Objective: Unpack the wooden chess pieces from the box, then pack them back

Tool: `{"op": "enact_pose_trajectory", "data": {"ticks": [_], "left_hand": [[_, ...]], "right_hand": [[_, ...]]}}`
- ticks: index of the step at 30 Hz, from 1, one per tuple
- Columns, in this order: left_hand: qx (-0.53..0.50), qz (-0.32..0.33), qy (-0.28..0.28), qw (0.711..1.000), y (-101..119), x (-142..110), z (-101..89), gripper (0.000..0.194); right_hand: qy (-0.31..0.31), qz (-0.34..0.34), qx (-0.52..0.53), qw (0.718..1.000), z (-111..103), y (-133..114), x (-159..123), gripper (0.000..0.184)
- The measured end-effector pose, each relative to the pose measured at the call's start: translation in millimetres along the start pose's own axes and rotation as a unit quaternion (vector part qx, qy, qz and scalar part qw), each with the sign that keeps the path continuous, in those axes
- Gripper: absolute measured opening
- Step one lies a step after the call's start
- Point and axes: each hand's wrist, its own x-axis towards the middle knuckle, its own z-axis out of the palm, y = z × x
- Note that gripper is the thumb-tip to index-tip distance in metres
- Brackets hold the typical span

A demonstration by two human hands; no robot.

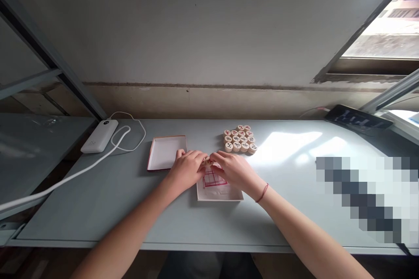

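Red-gridded tray (pixel 214 187) near the tabletop's (pixel 98 209) front edge, beside a white tray (pixel 166 152). Left hand (pixel 186 170) and right hand (pixel 234 170) together, fingertips on a round wooden piece (pixel 208 162).

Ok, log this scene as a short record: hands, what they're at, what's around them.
left hand: fingers at a round wooden xiangqi piece
right hand: fingers at the same piece; red string bracelet on the wrist
held by: cannot tell which hand
under the hands: white tray with red grid lines
beyond the hands: cluster of wooden xiangqi pieces, lying flat
left of the hands: white tray with red edge
rest: white power bank, dark phone, pale grey desk
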Motion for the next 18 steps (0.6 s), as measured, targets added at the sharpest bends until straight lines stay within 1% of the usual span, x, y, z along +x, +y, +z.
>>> {"op": "enact_pose_trajectory", "data": {"ticks": [3,5,7,9,10,11,12,14,16,18], "left_hand": [[-0.004,-0.002,0.0,1.0,1.3,1.7,1.2,0.026],[-0.004,-0.003,0.002,1.0,2.6,2.9,2.0,0.026],[0.0,0.0,0.005,1.0,4.2,4.8,2.9,0.026],[0.011,0.003,0.007,1.0,5.7,7.2,4.6,0.026],[0.021,0.005,0.007,1.0,6.5,8.5,5.8,0.025],[0.034,0.006,0.009,0.999,7.1,9.6,7.2,0.023],[0.048,0.007,0.011,0.999,7.7,10.6,8.7,0.021],[0.078,0.014,0.015,0.997,8.7,11.6,11.7,0.018],[0.098,0.023,0.019,0.995,9.5,11.6,13.7,0.019],[0.103,0.025,0.015,0.994,10.7,11.1,13.9,0.019]], "right_hand": [[0.012,-0.003,0.066,0.998,-5.1,6.7,-0.5,0.01],[0.045,0.014,0.118,0.992,-11.5,20.8,1.1,0.015],[0.098,0.062,0.129,0.985,-19.0,43.0,7.2,0.017],[0.141,0.135,0.08,0.977,-26.5,69.3,18.8,0.019],[0.147,0.172,0.052,0.973,-29.9,82.3,26.4,0.021],[0.14,0.201,0.032,0.969,-33.0,94.3,34.6,0.024],[0.119,0.223,0.018,0.967,-35.8,104.8,43.2,0.027],[0.056,0.255,-0.005,0.965,-40.5,120.5,59.8,0.029],[-0.005,0.271,-0.024,0.962,-43.7,129.3,73.7,0.029],[-0.06,0.278,-0.036,0.958,-45.3,133.0,83.6,0.028]]}}
